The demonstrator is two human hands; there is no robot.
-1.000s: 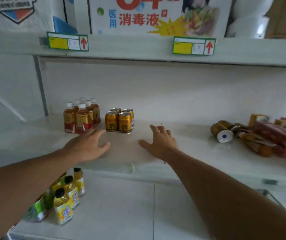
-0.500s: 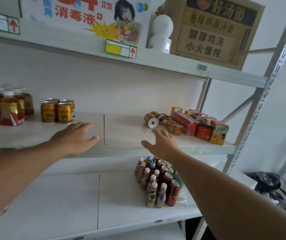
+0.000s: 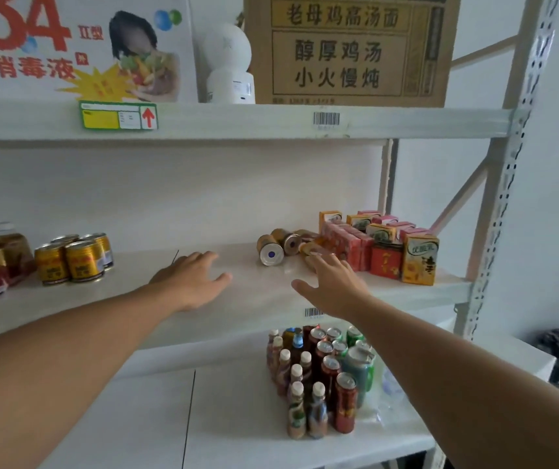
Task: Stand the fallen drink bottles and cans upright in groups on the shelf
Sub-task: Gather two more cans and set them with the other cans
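Cardboard box [image 3: 349, 49] on the top shelf is showing "老母鸡高汤面" in print; beside it a white poster [image 3: 68, 45] is reading "84 消毒液". On the middle shelf [image 3: 257, 292], fallen cans [image 3: 276, 250] are lying on their sides just beyond the fingertips of the right hand [image 3: 332, 286], which is reaching palm-down, fingers spread, gripping nothing. Left hand [image 3: 193, 282] is hovering flat and empty, near four upright gold cans [image 3: 74, 257].

Both hands, left [image 3: 192, 282] and right [image 3: 330, 284], hover empty, fingers spread, over the shelf [image 3: 257, 292]; fallen cans [image 3: 271, 253] lie just beyond, possibly touching the cartons [image 3: 386, 252].
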